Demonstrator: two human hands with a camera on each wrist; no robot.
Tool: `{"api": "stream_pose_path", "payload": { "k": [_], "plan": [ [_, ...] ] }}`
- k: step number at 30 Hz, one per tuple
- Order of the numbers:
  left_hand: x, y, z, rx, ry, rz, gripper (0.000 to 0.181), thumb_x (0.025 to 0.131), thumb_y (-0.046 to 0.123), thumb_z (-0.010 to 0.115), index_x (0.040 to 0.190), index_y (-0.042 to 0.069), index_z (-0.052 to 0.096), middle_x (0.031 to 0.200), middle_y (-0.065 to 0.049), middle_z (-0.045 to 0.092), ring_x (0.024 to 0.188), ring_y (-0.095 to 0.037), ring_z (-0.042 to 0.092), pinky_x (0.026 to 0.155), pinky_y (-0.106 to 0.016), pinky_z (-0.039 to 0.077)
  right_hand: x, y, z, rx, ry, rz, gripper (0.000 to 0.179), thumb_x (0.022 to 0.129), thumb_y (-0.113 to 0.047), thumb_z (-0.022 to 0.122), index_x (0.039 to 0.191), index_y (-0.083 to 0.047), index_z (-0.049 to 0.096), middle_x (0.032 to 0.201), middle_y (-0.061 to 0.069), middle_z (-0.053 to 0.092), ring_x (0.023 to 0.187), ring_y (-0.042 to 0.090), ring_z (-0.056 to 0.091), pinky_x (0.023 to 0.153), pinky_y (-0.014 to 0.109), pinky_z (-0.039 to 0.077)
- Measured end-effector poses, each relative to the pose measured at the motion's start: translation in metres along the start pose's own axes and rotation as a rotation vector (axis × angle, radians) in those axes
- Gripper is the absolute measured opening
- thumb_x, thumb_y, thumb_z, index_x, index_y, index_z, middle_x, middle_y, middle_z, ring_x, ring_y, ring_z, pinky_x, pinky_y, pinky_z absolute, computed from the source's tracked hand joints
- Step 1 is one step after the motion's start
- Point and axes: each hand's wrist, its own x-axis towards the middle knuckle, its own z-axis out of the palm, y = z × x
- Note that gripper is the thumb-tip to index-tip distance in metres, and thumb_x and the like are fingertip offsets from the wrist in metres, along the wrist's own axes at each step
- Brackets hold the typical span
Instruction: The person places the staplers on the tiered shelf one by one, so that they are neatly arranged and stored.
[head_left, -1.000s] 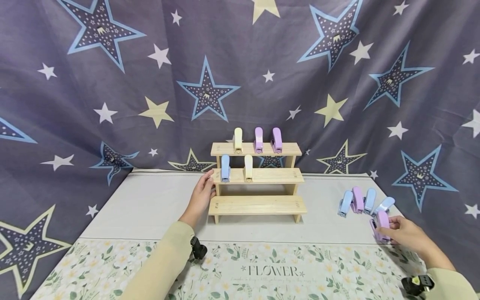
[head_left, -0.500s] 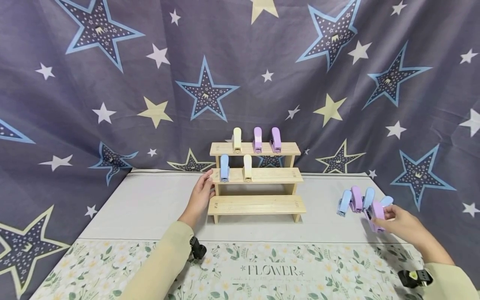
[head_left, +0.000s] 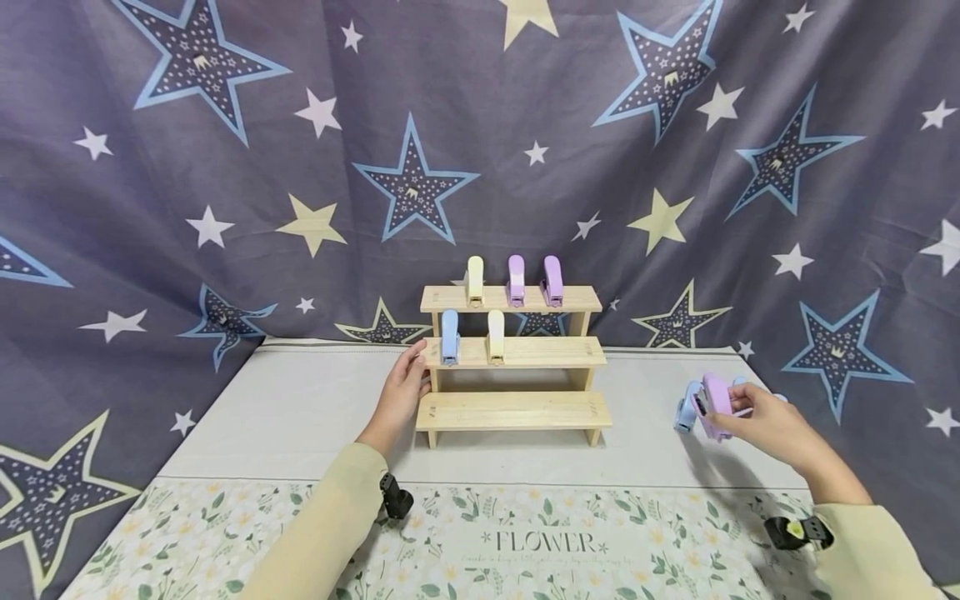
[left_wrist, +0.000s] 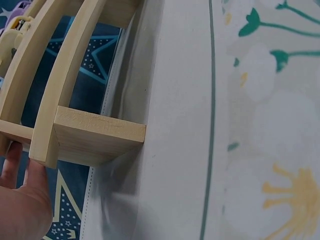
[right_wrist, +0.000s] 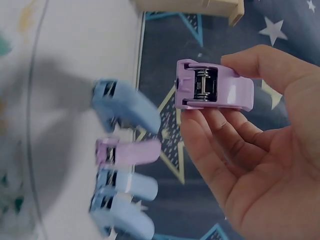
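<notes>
My right hand (head_left: 776, 429) pinches a small purple stapler (head_left: 717, 398), raised above the table at the right; the right wrist view shows thumb and fingers on either side of it. Close by stand a blue stapler (right_wrist: 130, 105), another purple stapler (right_wrist: 132, 151) and two more blue ones, partly hidden by the hand in the head view. My left hand (head_left: 401, 387) touches the left end of a three-tier wooden shelf (head_left: 517, 408), its fingertips against the side. On the top tier are a yellow stapler (head_left: 475, 279) and two purple ones; the middle tier bears a blue stapler (head_left: 450, 336) and a yellow one (head_left: 496, 336).
The table has a white cloth (head_left: 315, 408) at the back and a floral mat (head_left: 555, 533) in front. A dark star-patterned curtain (head_left: 300, 267) hangs behind and along the sides. Each wrist wears a small black camera.
My right hand has lifted the purple stapler and carried it left and slightly back, across the other staplers. My left hand stays at the shelf.
</notes>
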Motion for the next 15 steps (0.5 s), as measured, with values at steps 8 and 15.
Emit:
{"api": "stream_pose_path", "payload": {
  "k": [8,15],
  "plan": [
    [-0.001,0.001,0.001,-0.009,0.005,0.005,0.045,0.111,0.029,0.035,0.155,0.018,0.036,0.149,-0.016,0.043,0.135,-0.034,0.046,0.111,-0.044,0.043,0.018,-0.032,0.013,0.068,0.025,-0.064,0.047,0.090,-0.024,0.075,0.117,0.009,0.055,0.100,0.016,0.066,0.083,0.019,0.062,0.060,0.025,0.056],
    [-0.002,0.002,0.001,-0.017,0.005,0.002,0.045,0.111,0.029,0.035,0.155,0.019,0.036,0.149,-0.016,0.043,0.135,-0.033,0.046,0.111,-0.044,0.042,0.033,-0.061,0.023,0.071,0.037,-0.097,0.051,0.090,-0.029,0.075,0.122,0.007,0.056,0.103,0.016,0.066,0.086,0.023,0.064,0.066,0.030,0.055]
  ]
}}
